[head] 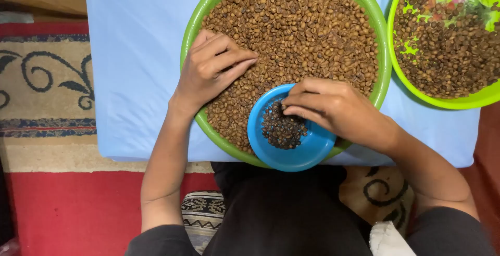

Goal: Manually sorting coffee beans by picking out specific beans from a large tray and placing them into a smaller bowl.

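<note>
Below, the left hand (211, 68) lies on the beans (302, 37) in the big green bowl (190, 32), fingers loosely curled and touching the beans, gripping nothing that shows. Just beside it, the right hand (333, 107) hovers over the blue bowl (307, 149), fingertips pinched together above the darker beans (278, 128) inside; whether they hold one, I cannot tell. That blue bowl sits on the big bowl's near edge. Another green bowl (469, 100) stands to the right on the pale blue cloth (135, 53).
</note>
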